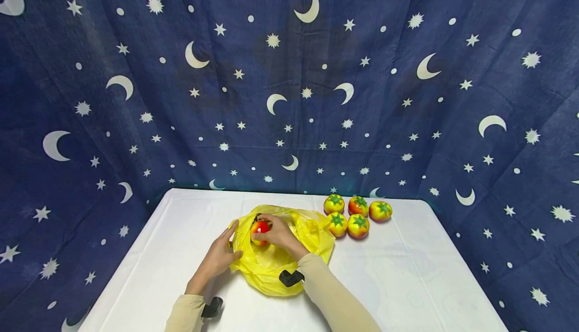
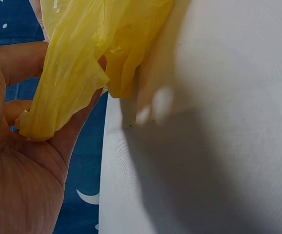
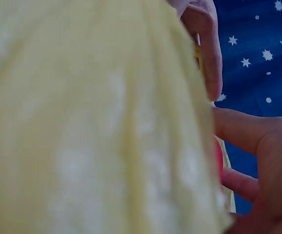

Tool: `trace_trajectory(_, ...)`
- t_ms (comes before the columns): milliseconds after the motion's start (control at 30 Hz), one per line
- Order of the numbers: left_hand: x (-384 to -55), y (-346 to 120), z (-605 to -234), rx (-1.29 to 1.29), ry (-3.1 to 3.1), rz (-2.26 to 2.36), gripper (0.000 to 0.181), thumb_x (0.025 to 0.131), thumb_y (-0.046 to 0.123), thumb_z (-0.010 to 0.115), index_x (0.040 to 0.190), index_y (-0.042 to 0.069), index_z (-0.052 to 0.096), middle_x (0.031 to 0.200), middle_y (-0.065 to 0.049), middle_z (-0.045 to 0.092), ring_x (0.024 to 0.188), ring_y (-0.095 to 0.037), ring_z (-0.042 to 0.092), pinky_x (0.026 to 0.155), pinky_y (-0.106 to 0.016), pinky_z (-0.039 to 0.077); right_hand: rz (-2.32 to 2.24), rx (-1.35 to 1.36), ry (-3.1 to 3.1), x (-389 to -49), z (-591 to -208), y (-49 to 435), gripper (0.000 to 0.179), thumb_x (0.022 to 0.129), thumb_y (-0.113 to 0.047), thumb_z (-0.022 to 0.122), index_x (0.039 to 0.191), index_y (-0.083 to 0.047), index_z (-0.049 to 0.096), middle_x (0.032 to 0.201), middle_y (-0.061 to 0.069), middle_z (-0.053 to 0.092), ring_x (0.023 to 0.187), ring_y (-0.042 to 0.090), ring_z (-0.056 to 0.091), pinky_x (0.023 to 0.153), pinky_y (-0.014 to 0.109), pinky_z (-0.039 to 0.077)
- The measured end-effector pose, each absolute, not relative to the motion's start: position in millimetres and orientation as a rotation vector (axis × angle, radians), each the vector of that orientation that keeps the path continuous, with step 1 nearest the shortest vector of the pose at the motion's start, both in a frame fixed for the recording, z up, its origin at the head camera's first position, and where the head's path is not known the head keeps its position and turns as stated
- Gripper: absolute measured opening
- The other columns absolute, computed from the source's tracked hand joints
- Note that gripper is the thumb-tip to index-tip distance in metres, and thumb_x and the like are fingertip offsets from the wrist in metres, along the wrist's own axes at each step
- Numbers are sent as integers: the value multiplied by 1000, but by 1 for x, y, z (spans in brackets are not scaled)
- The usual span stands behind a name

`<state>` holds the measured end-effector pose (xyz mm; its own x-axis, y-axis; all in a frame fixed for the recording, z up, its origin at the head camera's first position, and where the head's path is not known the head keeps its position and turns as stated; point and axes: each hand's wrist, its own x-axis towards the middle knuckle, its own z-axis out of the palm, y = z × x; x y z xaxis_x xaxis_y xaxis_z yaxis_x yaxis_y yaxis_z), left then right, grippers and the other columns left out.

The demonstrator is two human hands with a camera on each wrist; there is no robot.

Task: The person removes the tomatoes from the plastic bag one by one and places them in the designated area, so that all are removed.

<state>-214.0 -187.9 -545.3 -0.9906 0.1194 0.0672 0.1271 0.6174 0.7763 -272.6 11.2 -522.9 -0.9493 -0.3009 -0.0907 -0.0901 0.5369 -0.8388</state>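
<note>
A yellow plastic bag (image 1: pixel 262 282) lies on the white-covered table with its mouth spread upward. My left hand (image 1: pixel 218 257) holds the bag's left rim; in the left wrist view, a gathered bag handle (image 2: pixel 72 83) hangs between its thumb and fingers. Within the bag's mouth, my right hand (image 1: pixel 281 235) grips a round, glossy red-and-yellow tomato (image 1: pixel 259 229). The right wrist view is mostly covered by the blurred bag (image 3: pixel 97 122), and only a red sliver of the tomato (image 3: pixel 219 157) shows beside the fingers. The bag's bottom is hidden.
Several more red-and-yellow tomatoes (image 1: pixel 358 226) with green star-shaped tops stand in two rows right of the bag, the nearest close to its edge. White cloth (image 1: pixel 407 271) covers the table. A dark blue curtain (image 1: pixel 289 71) with moons and stars hangs behind.
</note>
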Motion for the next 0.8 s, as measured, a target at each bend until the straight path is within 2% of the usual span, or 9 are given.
trace_trajectory(233, -213, -188, -546, -203, -2818, -1349, 88, 80, 5, 71, 156, 12, 27, 160, -19, 29, 147, -41, 28, 119, -58, 26, -1391, -284, 2535, -273, -527, 11, 59, 76, -23, 83, 131, -17, 62, 124, 12, 64, 107, 26, 61, 94, 41, 55)
trace_trajectory(500, -212, -188, -545, -181, -2827, -1357, 88, 80, 6, 71, 156, 13, 27, 160, -18, 29, 148, -40, 27, 120, -56, 25, -1401, -258, 2549, -272, -529, 17, 57, 75, -26, 85, 128, -21, 64, 125, 8, 64, 106, 23, 61, 94, 40, 55)
trace_trajectory(633, -211, -188, -544, -164, -2841, -1338, 89, 79, 7, 72, 156, 12, 27, 160, -20, 29, 147, -41, 27, 119, -58, 25, -1450, -272, 2552, -270, -527, 22, 55, 75, -25, 85, 126, -18, 64, 118, 9, 66, 101, 22, 62, 88, 37, 57)
trace_trajectory(800, -211, -188, -545, -151, -2849, -1329, 90, 79, 7, 72, 156, 13, 27, 159, -20, 30, 146, -42, 29, 119, -58, 26, -1532, -287, 2542, -266, -522, 28, 53, 75, -22, 85, 124, -14, 66, 120, 9, 65, 98, 22, 62, 87, 37, 58)
